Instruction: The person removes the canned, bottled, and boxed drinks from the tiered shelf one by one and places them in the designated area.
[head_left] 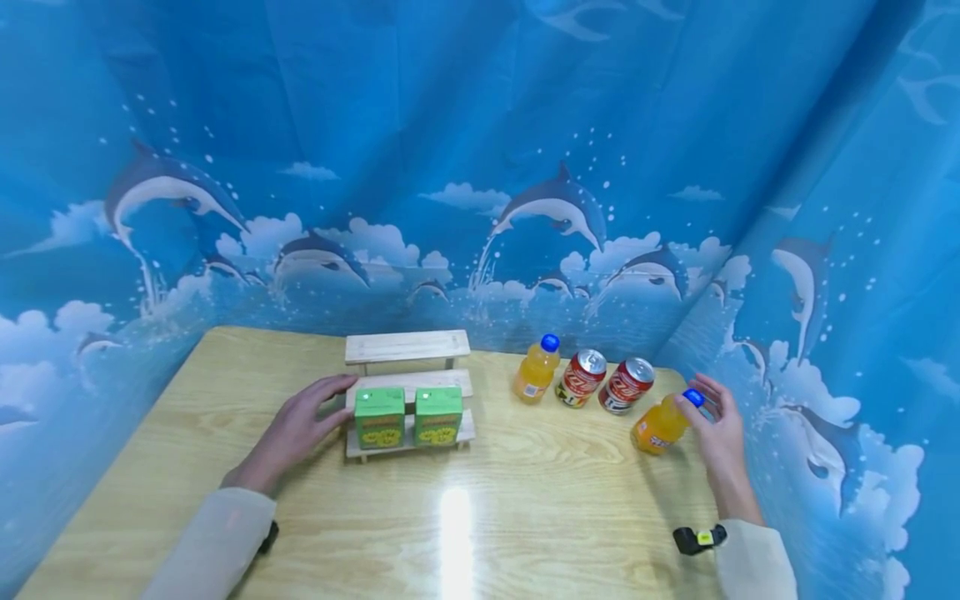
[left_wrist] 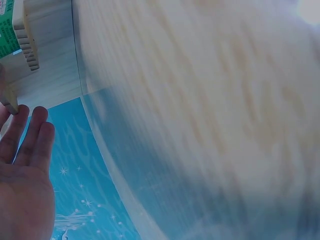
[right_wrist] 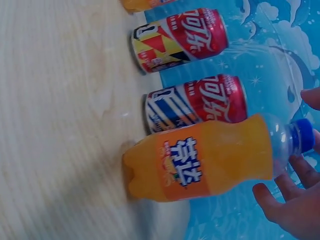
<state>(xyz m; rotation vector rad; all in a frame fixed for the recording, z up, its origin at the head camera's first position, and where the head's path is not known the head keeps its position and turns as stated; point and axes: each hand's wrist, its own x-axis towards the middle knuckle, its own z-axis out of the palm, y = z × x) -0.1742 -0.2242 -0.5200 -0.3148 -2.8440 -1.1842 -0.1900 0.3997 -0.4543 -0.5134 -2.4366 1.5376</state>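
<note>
On the left of the table stands a three-step wooden shelf with two green drink cartons side by side on it. My left hand is at the shelf's left end. In the left wrist view, thumb and forefinger lie on either side of a wooden piece of the shelf, pinching it. At the far right, my right hand is around the blue-capped top of an orange soda bottle. Its fingers are spread behind the neck, and the thumb is apart from the cap in the right wrist view.
Left of that bottle, two red cola cans stand near the table's back edge. Beyond them is another orange soda bottle with a blue cap. A blue dolphin-print curtain hangs behind and beside the wooden table.
</note>
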